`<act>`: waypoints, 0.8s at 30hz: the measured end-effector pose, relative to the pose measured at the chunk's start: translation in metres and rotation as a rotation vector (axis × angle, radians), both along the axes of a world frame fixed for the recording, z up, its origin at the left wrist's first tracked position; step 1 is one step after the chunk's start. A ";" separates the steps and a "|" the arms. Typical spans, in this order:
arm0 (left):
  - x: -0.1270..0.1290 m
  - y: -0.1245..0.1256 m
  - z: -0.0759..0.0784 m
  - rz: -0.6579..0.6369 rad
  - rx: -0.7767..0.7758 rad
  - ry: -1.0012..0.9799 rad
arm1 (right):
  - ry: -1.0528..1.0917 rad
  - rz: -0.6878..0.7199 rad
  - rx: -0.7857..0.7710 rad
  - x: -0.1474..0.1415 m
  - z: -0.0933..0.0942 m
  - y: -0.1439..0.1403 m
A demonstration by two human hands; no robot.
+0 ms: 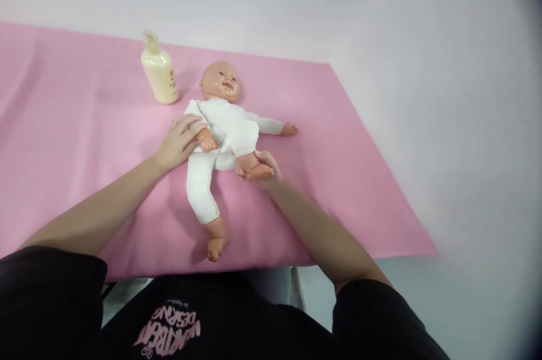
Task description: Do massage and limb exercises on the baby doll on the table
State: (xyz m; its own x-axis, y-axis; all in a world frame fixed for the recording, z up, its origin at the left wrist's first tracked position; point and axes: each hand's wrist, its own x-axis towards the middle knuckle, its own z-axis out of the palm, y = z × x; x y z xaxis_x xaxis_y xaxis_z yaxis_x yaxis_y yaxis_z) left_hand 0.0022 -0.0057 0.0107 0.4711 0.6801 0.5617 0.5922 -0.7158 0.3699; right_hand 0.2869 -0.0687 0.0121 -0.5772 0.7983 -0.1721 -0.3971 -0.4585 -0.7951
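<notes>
The baby doll (pixel 224 123) lies face up on the pink sheet (pixel 84 123) over the table, near a cream bottle (pixel 160 69), the left hand (pixel 178 143) flat against its arm, its grip released, the right hand (pixel 262 171) grasping its bent foot; it looks light, soft-bodied, stiff-limbed, best held at torso or limbs.
</notes>
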 end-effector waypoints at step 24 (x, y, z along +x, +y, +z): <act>-0.027 0.036 -0.029 0.265 -0.236 -0.684 | 0.040 0.821 0.092 0.010 0.008 -0.004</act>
